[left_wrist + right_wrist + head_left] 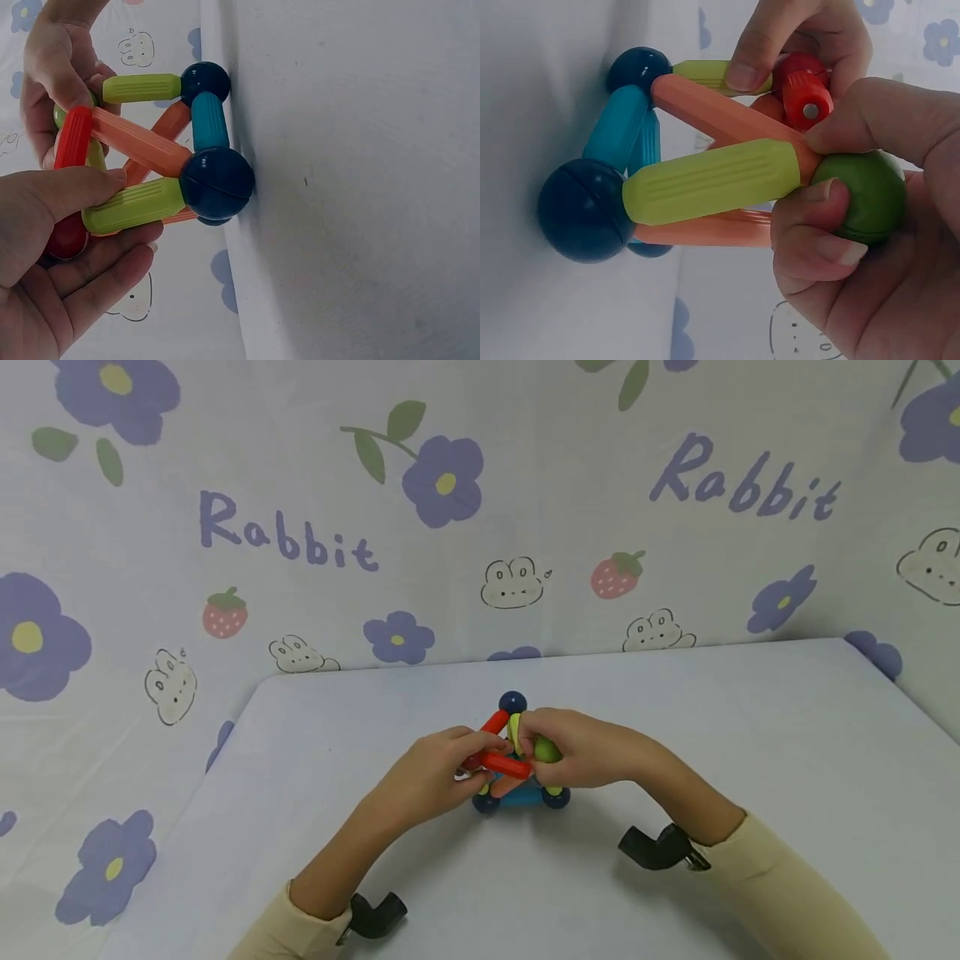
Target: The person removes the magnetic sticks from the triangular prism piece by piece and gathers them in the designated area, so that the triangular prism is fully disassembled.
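A frame of magnetic rods and balls stands on the table, with dark blue balls (pixel 585 210) at its base joined by light blue rods (pixel 210 120). My left hand (pixel 431 777) holds its red ball (pixel 69 238), the thumb lying along a yellow-green rod (pixel 139 204). From the red ball a red rod (pixel 507 765) points toward my right hand (pixel 585 747); its metal-tipped end shows in the right wrist view. My right thumb and fingers grip the green ball (pixel 866 196), where a yellow-green rod (pixel 712 180) and an orange rod (pixel 727 112) meet.
The white table (pixel 750 727) runs back to a cloth backdrop (pixel 540 460) printed with flowers, rabbits and strawberries. At the frame's far side, a dark blue ball (pixel 513 702) joins another red rod (pixel 495 722). Black camera mounts (pixel 378 916) sit at both wrists.
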The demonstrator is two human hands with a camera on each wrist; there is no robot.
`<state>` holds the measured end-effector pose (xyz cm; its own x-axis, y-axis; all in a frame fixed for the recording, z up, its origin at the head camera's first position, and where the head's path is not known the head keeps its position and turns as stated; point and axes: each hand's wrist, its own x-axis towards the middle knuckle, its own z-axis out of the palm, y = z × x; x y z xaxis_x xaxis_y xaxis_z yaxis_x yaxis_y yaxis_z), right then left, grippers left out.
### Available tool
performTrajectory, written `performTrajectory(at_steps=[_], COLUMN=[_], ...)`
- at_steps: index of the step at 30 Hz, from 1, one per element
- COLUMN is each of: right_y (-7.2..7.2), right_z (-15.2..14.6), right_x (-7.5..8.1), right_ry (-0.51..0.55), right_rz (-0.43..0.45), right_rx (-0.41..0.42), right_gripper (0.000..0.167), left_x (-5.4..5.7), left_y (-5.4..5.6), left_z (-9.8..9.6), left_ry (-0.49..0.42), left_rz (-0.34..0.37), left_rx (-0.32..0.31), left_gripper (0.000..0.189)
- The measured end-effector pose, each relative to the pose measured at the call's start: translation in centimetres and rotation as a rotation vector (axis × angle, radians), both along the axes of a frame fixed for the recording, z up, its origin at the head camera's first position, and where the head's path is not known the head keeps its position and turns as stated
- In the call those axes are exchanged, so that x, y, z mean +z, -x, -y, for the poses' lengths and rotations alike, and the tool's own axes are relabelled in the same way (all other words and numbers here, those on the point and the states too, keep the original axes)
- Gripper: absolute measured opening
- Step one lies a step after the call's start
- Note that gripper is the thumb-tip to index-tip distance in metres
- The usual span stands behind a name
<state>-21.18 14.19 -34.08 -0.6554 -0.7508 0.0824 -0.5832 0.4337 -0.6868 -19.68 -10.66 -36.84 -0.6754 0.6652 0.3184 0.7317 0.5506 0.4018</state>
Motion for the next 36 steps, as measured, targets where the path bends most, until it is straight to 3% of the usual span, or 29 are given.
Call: performTrajectory(at_steps=[6, 17, 22, 27, 31, 36], right_y=[0.0, 0.8, 1.5, 2.6, 4.0, 5.7], right_z=[0.0, -1.8, -2.8, -4.0, -4.7, -5.1], right_x=[0.2, 1.5, 1.5, 1.1, 0.1, -1.1], right_ry=[0.038, 0.099, 0.127, 0.163, 0.211, 0.175], right_rz=[0.009, 0.026, 0.064, -0.003, -0.078, -0.083], right_rx=[-0.047, -0.291, -0.339, -0.365, -0.445, -0.499], right_gripper=[0.019, 0.021, 0.039, 0.037, 0.035, 0.038], left_x=[0.2, 0.1, -0.1, -0.1, 0.0, -0.1], left_y=[-0.1, -0.2, -0.3, -0.1, -0.2, -0.3], left_z=[0.0, -0.1, -0.2, -0.6, -0.7, -0.4], left_ry=[0.015, 0.029, 0.015, 0.022, 0.024, 0.015], left_rz=[0.013, 0.033, 0.039, 0.034, 0.045, 0.058], left_rx=[0.014, 0.059, 0.057, 0.054, 0.057, 0.067], left_gripper=[0.040, 0.042, 0.042, 0.042, 0.042, 0.042])
